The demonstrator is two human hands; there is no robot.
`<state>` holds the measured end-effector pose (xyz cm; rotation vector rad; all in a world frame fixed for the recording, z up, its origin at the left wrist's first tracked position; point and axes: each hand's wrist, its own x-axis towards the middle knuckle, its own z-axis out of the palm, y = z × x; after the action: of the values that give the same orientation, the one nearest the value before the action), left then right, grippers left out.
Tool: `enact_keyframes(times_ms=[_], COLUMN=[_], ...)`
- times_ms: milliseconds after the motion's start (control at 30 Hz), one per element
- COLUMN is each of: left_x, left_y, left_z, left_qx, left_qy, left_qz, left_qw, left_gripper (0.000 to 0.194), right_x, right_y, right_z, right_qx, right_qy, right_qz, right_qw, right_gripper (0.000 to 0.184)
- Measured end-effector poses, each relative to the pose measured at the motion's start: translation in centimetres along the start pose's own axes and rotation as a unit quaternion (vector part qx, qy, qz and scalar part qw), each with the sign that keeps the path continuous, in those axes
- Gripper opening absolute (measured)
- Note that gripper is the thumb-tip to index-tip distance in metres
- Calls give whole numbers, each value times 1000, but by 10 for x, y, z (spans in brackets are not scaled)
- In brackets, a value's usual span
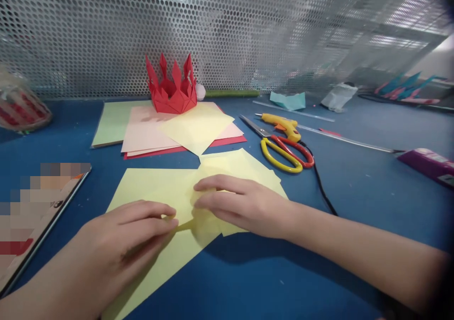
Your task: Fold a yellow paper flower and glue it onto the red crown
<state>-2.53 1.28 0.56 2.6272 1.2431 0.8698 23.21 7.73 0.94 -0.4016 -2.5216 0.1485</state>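
My left hand (pixel 117 244) has its thumb and fingers pinched at the near-left edge of a small yellow paper (pixel 207 223). Bent over the same paper, my right hand (pixel 241 204) grips it with curled fingers; its thumb is hidden. Beneath both hands lies a larger yellow sheet (pixel 142 185). Several yellow paper pieces (pixel 234 161) overlap under and beyond my right hand. A red paper crown (pixel 173 97) stands behind, on stacked pink and red sheets (pixel 142 130) with one pale yellow square (pixel 202 128) in front of it.
Scissors (pixel 283 152) with yellow and red handles lie at right, beside a yellow glue gun (pixel 283 123) with a black cord. Clear glue sticks (pixel 347 137) and a purple box (pixel 425 164) are farther right. A tablet (pixel 46 225) lies at left. Perforated metal (pixel 106 36) closes the back.
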Motion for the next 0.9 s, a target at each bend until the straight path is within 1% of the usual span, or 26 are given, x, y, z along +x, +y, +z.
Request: enact_keyframes(times_ms=[100,167,267,333,433,533,600,667,733,767,800,833,900], left_x=[-1,-1,-2,-3,-4,-7,-11,-14,-16,-16,-16,-15,-13], left_y=[-2,-2,0,3,8,10,9,7,4,2,0,-3,-8], left_z=[-3,-4,-5,-5,-4,-4,-5,-7,-9,-11,-12,-12,-13], left_qx=[-6,-11,9,24,29,29,38,51,54,54,55,60,77], left_qy=[-22,-42,-50,-43,-44,-47,-54,-72,-96,-103,-108,-110,-111], left_qz=[-3,11,48,53,40,17,15,30,40,42,46,54,75], left_qw=[1000,999,998,997,998,998,998,996,993,992,992,991,988], left_gripper=[22,23,38,44,35,27,29,40,59,66,68,65,54], right_x=[-1,-2,-4,-6,-8,-8,-7,-5,-3,-3,-2,-2,-3], right_y=[5,7,7,6,2,1,2,4,7,9,10,11,12], right_z=[-1,-2,-5,-9,-16,-20,-20,-17,-14,-12,-11,-10,-9], right_qx=[10,5,-29,-65,-117,-135,-128,-112,-93,-86,-83,-84,-95], right_qy=[-18,-26,-32,-27,-21,-59,-81,-82,-79,-80,-81,-85,-83], right_qz=[-3,-8,-27,-53,-92,-102,-100,-92,-78,-71,-68,-68,-76], right_qw=[1000,1000,999,996,989,984,983,986,990,991,991,991,989], right_gripper=[26,28,28,29,33,40,43,43,42,40,39,38,36])
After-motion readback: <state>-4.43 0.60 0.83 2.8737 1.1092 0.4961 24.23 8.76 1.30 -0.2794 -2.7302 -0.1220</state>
